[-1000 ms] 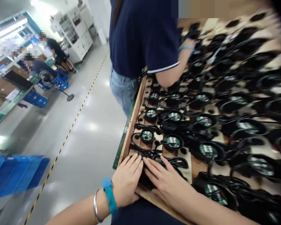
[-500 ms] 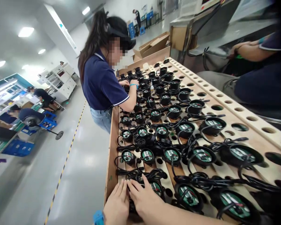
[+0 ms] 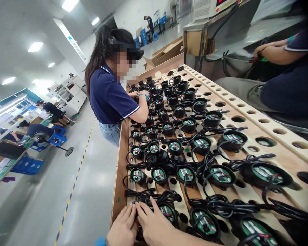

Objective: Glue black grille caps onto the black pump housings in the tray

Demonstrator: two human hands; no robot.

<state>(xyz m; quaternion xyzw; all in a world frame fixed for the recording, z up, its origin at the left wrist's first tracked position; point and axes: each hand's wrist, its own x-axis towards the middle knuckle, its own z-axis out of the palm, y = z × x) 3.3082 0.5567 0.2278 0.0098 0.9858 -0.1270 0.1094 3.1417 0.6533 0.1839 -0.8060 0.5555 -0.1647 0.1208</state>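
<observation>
Since a second ago the view has tilted up, showing more of a co-worker (image 3: 109,94) and of the wooden tray (image 3: 120,188). Left hand (image 3: 122,227) and right hand (image 3: 154,223) lie together at the tray's near left corner; whether they grip anything, I cannot tell. Coiled black cable (image 3: 159,197) lies just beyond the fingertips; a black housing (image 3: 167,212) with a green board sits beside the right hand.

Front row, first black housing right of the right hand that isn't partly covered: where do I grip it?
I'd pinch the black housing by its outer wall, left and right, from above on the near side: its open face exposes the green board, a cable bundle lies along its far side, and uncovered holes flank it.
</observation>
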